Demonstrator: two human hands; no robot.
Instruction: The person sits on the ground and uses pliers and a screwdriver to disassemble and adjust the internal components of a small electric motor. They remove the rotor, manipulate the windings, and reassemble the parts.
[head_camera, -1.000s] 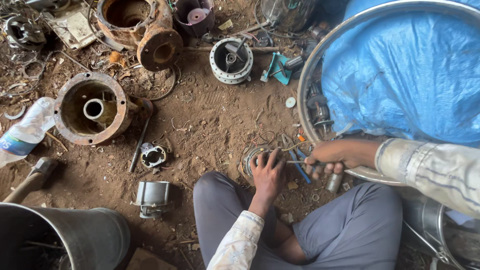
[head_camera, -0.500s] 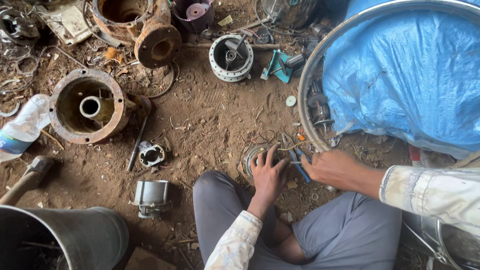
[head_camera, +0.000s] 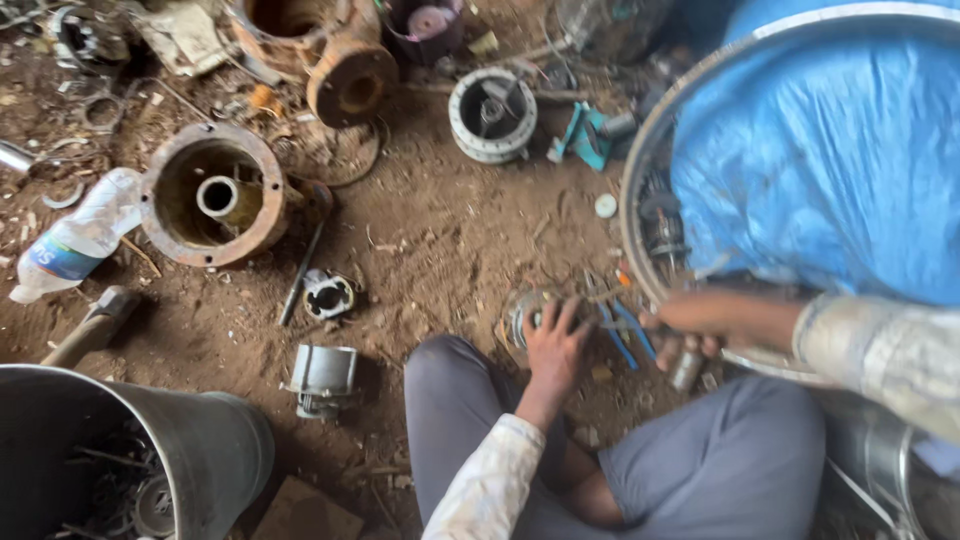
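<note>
Left hand (head_camera: 553, 345) on round metal part (head_camera: 524, 318)

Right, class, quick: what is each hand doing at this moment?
Left hand: fingers spread open, pressing on a round metal part on the ground.
Right hand: closed, gripping blue-handled pliers; blurred.

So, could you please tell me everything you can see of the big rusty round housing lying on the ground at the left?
The rusty housing is a round, bowl-like casting that looks like iron, brown with rust all over. It lies on the dirt with its open side up, showing a thick flat rim and a deep, dark hollow. A short pale tube stands upright in its middle. A clear plastic bottle lies just to its left, and a thin dark rod lies by its lower right edge. No hand touches it.
</note>
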